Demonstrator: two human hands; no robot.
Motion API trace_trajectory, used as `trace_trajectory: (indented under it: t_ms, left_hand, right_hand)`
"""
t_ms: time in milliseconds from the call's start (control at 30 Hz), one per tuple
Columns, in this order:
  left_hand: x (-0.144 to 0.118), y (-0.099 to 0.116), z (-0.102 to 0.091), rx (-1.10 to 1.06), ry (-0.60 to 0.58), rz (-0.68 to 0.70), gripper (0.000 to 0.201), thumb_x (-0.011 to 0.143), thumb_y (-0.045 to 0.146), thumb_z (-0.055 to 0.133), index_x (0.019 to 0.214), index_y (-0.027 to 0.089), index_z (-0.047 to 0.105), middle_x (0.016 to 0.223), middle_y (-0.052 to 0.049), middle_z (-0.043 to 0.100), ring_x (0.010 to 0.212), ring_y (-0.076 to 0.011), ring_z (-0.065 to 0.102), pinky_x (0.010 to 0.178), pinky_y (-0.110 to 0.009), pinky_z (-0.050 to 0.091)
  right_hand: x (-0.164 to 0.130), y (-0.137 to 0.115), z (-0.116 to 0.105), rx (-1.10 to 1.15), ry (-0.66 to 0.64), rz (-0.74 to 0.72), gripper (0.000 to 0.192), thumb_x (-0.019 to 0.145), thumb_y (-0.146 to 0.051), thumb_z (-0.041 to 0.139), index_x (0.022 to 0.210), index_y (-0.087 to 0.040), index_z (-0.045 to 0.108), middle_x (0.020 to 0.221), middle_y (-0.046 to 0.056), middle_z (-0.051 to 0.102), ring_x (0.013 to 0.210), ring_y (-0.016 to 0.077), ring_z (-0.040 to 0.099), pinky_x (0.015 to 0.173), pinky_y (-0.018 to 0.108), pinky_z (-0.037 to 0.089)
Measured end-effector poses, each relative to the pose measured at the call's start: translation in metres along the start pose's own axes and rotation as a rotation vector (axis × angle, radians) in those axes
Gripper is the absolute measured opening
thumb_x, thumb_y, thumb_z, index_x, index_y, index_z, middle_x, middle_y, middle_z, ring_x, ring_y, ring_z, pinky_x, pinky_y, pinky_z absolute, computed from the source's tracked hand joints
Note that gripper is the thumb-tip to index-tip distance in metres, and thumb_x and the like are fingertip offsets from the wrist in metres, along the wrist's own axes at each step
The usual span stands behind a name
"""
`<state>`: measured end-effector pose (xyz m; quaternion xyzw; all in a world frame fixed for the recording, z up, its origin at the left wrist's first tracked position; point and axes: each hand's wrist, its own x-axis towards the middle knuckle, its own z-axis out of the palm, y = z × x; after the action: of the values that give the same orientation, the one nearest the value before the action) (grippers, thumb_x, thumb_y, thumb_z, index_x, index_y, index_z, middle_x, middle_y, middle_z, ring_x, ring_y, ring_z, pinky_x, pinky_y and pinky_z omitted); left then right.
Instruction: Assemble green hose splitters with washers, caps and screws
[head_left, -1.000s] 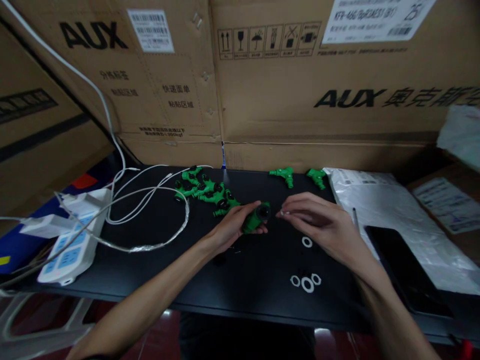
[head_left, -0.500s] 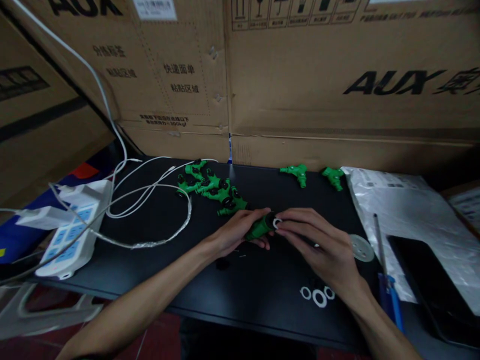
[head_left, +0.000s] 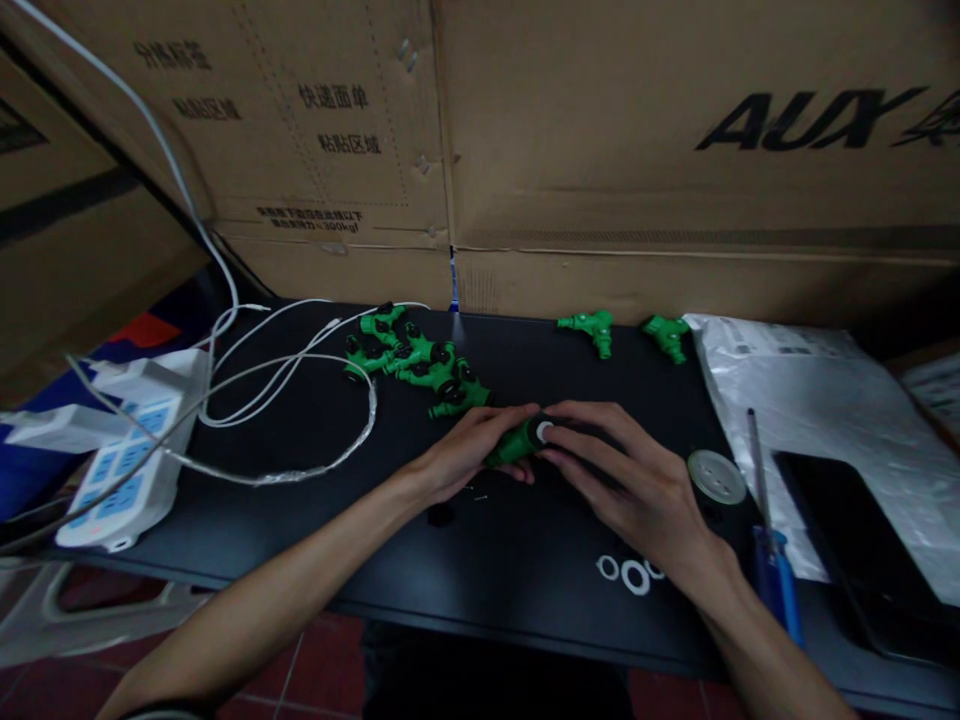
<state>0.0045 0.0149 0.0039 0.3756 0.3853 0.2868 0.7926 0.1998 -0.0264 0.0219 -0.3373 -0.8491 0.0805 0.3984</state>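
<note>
"Where's the green fitting?"

"Between my hands, over the middle of the black table (head_left: 525, 570). The green fitting (head_left: 512, 447) lies tilted in my left hand (head_left: 472, 452), its black end turned to the right, with a white ring (head_left: 544, 431) at that end."

"And your arms?"

"Both forearms slant inward, one from the near left, one from the near right, and my hands almost meet at the fitting."

"How is each hand set?"

"My left is clamped around the green body, thumb along the far side, fingertips showing on the near side. My right hand (head_left: 637, 485) comes in from the right with its fingers bent and drawn together, the tips against the white ring. I can't tell whether they pinch it or only press."

"What's around them?"

"White washers (head_left: 625, 578) lie on the near side of my right hand, one partly hidden by it. To its right are a round clear disc (head_left: 718, 478), a screwdriver (head_left: 759, 470) and a phone (head_left: 855, 545). Farther off, a cluster of green connectors (head_left: 424, 372) sits to the left and two green tees (head_left: 598, 326) to the right, near the cardboard boxes (head_left: 525, 285)."
</note>
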Motion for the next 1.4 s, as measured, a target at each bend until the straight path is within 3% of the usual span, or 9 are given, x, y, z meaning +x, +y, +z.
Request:
trace_trajectory:
  t_ms: [367, 600, 967, 1200, 1400]
  left_hand:
    - [-0.002, 0.001, 0.001, 0.024, -0.002, 0.014, 0.039, 0.088, 0.05, 0.069, 0.085, 0.012, 0.072, 0.066, -0.003, 0.067, 0.056, -0.0119, 0.062, 0.058, -0.025, 0.05]
    - [0.0, -0.001, 0.0, 0.017, -0.011, 0.024, 0.035, 0.089, 0.047, 0.068, 0.087, 0.013, 0.072, 0.066, -0.002, 0.067, 0.056, -0.0114, 0.063, 0.057, -0.024, 0.049]
    - [-0.002, 0.001, 0.002, 0.013, -0.023, -0.001, 0.037, 0.089, 0.049, 0.068, 0.086, 0.012, 0.071, 0.065, -0.002, 0.066, 0.056, -0.0114, 0.063, 0.055, -0.023, 0.048]
    - [0.0, -0.002, 0.001, 0.03, -0.014, -0.007, 0.039, 0.085, 0.052, 0.072, 0.086, 0.013, 0.071, 0.071, -0.003, 0.068, 0.059, -0.0118, 0.064, 0.057, -0.024, 0.049]
    - [-0.001, 0.0, 0.002, 0.052, -0.011, -0.002, 0.033, 0.088, 0.045, 0.069, 0.09, 0.012, 0.071, 0.071, -0.002, 0.067, 0.059, -0.0118, 0.064, 0.057, -0.024, 0.049]
  right_hand:
    - [-0.001, -0.002, 0.001, 0.027, -0.02, 0.053, 0.03, 0.093, -0.005, 0.059, 0.119, -0.018, 0.065, 0.125, 0.014, 0.065, 0.114, 0.0215, 0.066, 0.092, 0.038, 0.06]
    - [-0.002, 0.0, 0.002, -0.013, -0.056, 0.023, 0.033, 0.091, -0.007, 0.066, 0.122, -0.014, 0.062, 0.126, 0.017, 0.064, 0.116, 0.0229, 0.063, 0.094, 0.04, 0.059]
    - [0.003, -0.01, 0.001, -0.02, 0.068, 0.004, 0.029, 0.09, -0.001, 0.063, 0.115, -0.016, 0.066, 0.117, 0.015, 0.07, 0.11, 0.0219, 0.068, 0.089, 0.038, 0.062]
    - [0.003, -0.01, 0.001, 0.093, 0.074, 0.084, 0.029, 0.088, -0.002, 0.067, 0.11, -0.02, 0.07, 0.112, 0.009, 0.072, 0.104, 0.0202, 0.07, 0.086, 0.036, 0.061]
    - [0.002, -0.009, -0.002, 0.111, 0.086, 0.067, 0.033, 0.082, 0.002, 0.073, 0.109, -0.016, 0.069, 0.108, 0.009, 0.074, 0.102, 0.0191, 0.07, 0.089, 0.036, 0.06]
